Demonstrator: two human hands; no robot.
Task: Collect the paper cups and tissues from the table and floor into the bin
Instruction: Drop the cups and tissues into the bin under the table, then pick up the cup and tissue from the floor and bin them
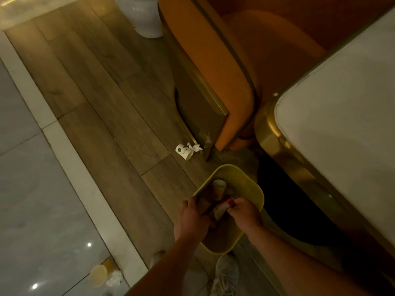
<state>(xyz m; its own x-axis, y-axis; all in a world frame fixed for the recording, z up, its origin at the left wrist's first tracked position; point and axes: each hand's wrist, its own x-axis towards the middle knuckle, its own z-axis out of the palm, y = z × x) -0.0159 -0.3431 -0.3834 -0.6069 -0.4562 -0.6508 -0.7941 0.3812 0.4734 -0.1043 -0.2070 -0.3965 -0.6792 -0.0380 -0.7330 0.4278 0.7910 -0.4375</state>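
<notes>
Both forearms are filling the bottom of my view, reaching down over a grey sneaker (226, 274) twd the yellow bin (254, 189) standing on the wood floor (102, 116). My left hand (192, 218) is gripping the bin's near-left rim, fingers curled over it. My right hand (245, 212) is pinching a white-and-red wad (222, 207) inside the bin; can't tell if it's tissue or wrapper. One paper cup (219, 186) is lying in the bin already. Another cup w/ green print (184, 152) is lying on its side on the floor, a crumpled tissue (194, 147) touching its mouth, just beside the orange booth seat (235, 77). Bottom left, a third cup (98, 275) & tissue (114, 278) are sitting on the pale tiles. White table (342, 116) is at right.
</notes>
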